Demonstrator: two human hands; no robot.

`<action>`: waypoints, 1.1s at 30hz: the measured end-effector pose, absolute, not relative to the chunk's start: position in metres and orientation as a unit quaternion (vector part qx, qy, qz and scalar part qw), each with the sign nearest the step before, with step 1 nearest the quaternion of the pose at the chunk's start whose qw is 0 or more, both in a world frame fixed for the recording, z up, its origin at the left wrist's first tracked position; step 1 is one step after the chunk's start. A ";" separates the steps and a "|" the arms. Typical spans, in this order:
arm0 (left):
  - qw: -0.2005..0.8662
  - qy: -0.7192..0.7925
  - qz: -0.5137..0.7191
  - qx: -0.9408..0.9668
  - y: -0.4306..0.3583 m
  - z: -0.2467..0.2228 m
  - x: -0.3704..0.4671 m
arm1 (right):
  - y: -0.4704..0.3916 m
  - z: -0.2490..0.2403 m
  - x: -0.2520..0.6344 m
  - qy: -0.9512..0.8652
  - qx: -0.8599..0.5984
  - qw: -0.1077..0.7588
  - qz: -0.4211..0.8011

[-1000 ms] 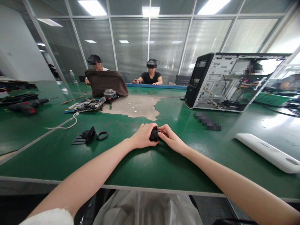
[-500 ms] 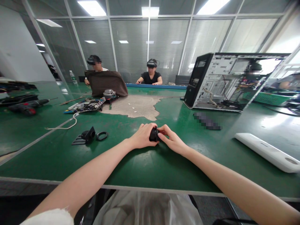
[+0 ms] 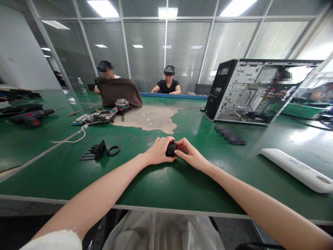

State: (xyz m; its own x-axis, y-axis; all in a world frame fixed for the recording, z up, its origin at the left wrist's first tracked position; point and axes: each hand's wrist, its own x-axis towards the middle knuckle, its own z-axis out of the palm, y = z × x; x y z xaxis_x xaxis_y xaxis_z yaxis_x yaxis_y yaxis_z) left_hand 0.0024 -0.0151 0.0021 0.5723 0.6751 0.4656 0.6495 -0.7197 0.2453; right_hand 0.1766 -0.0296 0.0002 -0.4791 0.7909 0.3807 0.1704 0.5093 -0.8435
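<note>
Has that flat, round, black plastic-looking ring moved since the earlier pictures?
No: the flat, black ring keeps its place relative to the ragged-edged, beige patch on the green tabletop.

Small part point(image 3: 171, 148): between the left hand point(image 3: 161, 152) and the right hand point(image 3: 191, 156), touching both, near the front of the table point(image 3: 161, 187).
Ring point(image 3: 113, 150): on the table, left of the left hand.
Bracket point(image 3: 97, 151): just beyond the ring, farther left from the left hand.
Circuit board point(image 3: 95, 117): ahead and left of the left hand, behind the bracket.
Drill point(image 3: 31, 119): far left of the left hand.
Worn patch point(image 3: 156, 118): ahead of both hands.
Computer case point(image 3: 221, 92): ahead and right of the right hand.
Blurred item point(image 3: 230, 134): between the right hand and the case.
Flat bar point(image 3: 296, 170): well right of the right hand.
Co-worker point(image 3: 169, 85): across the table, ahead of both hands.
</note>
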 end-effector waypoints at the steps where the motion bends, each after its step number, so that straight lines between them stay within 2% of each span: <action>1: 0.025 0.375 0.272 0.886 -0.015 0.002 0.003 | -0.031 0.000 0.177 -0.776 -0.313 0.402 0.372; 18: 0.020 0.369 0.269 0.889 -0.015 0.003 0.003 | -0.022 -0.003 0.175 -0.737 -0.339 0.404 0.422; 24: 0.029 0.374 0.269 0.887 -0.015 0.003 0.003 | -0.032 0.002 0.177 -0.773 -0.299 0.406 0.385; 33: 0.035 0.376 0.267 0.887 -0.016 0.004 0.003 | -0.025 -0.001 0.174 -0.724 -0.326 0.423 0.436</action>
State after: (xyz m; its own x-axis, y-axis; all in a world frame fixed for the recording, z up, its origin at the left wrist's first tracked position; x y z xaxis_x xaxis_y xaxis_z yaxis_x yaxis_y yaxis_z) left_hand 0.0026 -0.0161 0.0043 0.5745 0.6849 0.4481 0.6479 -0.7151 0.2623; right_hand 0.1743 -0.0246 -0.0007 -0.4296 0.8410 0.3290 0.1031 0.4076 -0.9073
